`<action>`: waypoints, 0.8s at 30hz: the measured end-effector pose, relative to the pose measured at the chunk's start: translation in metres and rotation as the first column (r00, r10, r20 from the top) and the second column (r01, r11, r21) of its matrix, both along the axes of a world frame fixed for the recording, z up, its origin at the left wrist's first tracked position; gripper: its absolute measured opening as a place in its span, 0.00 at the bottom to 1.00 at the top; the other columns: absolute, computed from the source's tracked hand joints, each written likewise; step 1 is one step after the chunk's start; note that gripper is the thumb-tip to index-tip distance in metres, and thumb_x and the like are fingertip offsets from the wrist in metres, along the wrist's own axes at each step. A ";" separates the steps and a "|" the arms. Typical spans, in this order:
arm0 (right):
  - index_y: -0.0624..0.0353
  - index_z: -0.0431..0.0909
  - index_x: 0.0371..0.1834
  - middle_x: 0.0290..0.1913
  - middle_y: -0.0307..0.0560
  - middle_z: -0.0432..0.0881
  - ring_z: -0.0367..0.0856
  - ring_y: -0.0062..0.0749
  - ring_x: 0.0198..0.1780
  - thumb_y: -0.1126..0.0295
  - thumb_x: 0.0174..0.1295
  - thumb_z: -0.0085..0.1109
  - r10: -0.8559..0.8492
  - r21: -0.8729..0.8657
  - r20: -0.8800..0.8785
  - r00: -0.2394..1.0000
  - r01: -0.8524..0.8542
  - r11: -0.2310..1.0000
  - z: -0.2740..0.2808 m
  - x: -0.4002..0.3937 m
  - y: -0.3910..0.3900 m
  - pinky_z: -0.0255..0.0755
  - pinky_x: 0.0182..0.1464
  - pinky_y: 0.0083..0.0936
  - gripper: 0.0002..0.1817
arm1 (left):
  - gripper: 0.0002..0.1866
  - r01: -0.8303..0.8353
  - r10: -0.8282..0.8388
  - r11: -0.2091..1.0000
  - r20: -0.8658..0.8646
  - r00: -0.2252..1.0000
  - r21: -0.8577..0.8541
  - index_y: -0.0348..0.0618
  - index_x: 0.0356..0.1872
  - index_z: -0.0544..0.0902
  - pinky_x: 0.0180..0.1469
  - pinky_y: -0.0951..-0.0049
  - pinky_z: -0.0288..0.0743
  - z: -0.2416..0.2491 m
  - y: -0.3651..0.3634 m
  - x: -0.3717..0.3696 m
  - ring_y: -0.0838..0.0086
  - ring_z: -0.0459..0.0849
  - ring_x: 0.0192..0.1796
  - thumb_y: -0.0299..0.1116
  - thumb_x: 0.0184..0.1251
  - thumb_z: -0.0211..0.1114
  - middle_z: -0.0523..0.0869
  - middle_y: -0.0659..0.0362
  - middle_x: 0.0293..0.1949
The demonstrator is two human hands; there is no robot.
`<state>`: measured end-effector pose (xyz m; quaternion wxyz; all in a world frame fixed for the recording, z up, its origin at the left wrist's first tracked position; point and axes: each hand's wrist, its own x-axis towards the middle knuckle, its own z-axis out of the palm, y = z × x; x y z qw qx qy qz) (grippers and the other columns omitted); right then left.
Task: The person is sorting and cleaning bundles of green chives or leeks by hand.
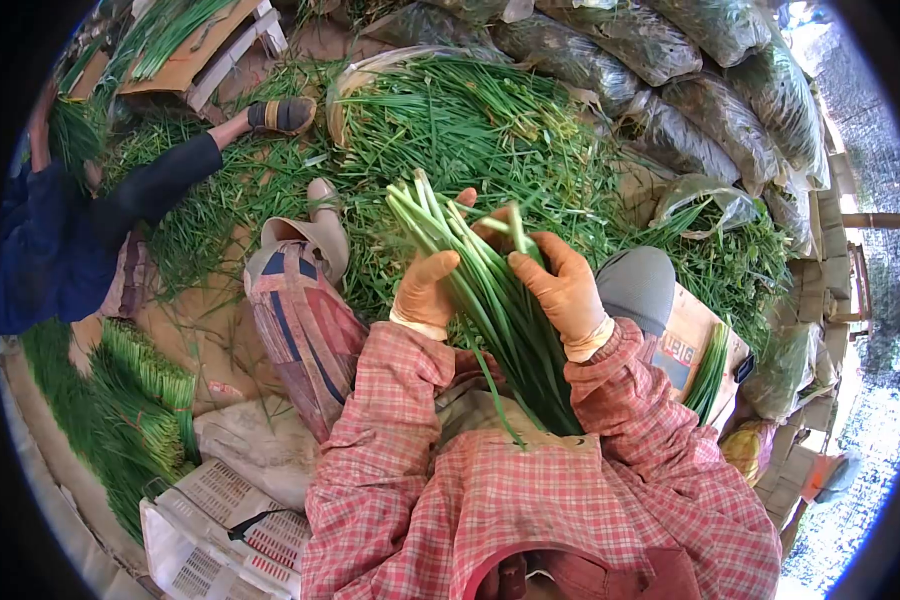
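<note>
A bunch of long green stalks with pale cut ends, like garlic chives (pixel 500 310), lies across my lap and points up and away. My left hand (pixel 428 285), in an orange-tan glove, is wrapped round the bunch near its pale ends. In a matching glove, my right hand (pixel 562 290) pinches a few stalks at the right side of the bunch, thumb against fingers. Their pale tips stick up above its thumb. One long leaf hangs loose below my left hand. Beyond both hands spreads a large heap of loose green stalks (pixel 460 110).
Filled plastic sacks (pixel 670 40) are piled at the back right. Tied green bundles (pixel 145 400) lie at lower left, near a printed white bag (pixel 220 530). Another person (pixel 60 240) sits at left, one leg stretched out. A small bundle (pixel 708 375) rests on a box at my right.
</note>
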<state>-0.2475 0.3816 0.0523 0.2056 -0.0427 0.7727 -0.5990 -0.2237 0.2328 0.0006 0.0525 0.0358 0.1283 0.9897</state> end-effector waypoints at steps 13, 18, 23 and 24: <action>0.59 0.73 0.38 0.36 0.48 0.71 0.69 0.44 0.40 0.70 0.45 0.65 0.209 0.371 -0.728 0.653 0.119 0.921 0.007 -0.001 -0.036 0.65 0.43 0.34 0.16 | 0.49 -0.046 0.046 0.999 -0.043 0.998 0.022 0.41 0.66 0.52 0.66 0.62 0.57 0.006 -0.002 -0.001 0.58 0.67 0.62 0.30 0.37 0.68 0.67 0.47 0.60; 0.63 0.71 0.40 0.33 0.50 0.71 0.70 0.46 0.37 0.67 0.51 0.61 0.188 0.328 -0.669 0.719 0.060 0.943 0.010 -0.004 -0.035 0.65 0.40 0.35 0.16 | 0.41 -0.023 0.024 0.996 0.010 1.000 -0.092 0.39 0.63 0.59 0.62 0.68 0.63 0.010 -0.005 0.005 0.65 0.71 0.57 0.36 0.45 0.68 0.70 0.52 0.58; 0.62 0.69 0.51 0.39 0.50 0.71 0.68 0.46 0.40 0.66 0.54 0.57 0.289 0.399 -0.741 0.606 0.051 0.916 0.010 -0.007 -0.046 0.63 0.43 0.37 0.22 | 0.39 -0.012 0.045 0.916 0.072 0.996 -0.401 0.39 0.59 0.64 0.56 0.72 0.67 0.005 -0.006 0.011 0.71 0.74 0.52 0.37 0.44 0.73 0.74 0.59 0.49; 0.61 0.69 0.53 0.40 0.49 0.71 0.68 0.45 0.41 0.66 0.54 0.57 0.353 0.454 -0.754 0.554 0.050 0.890 0.011 -0.007 -0.048 0.63 0.44 0.37 0.23 | 0.39 0.002 0.038 0.877 0.072 0.997 -0.480 0.39 0.58 0.64 0.56 0.73 0.67 0.006 -0.008 0.011 0.71 0.74 0.51 0.36 0.43 0.73 0.75 0.60 0.49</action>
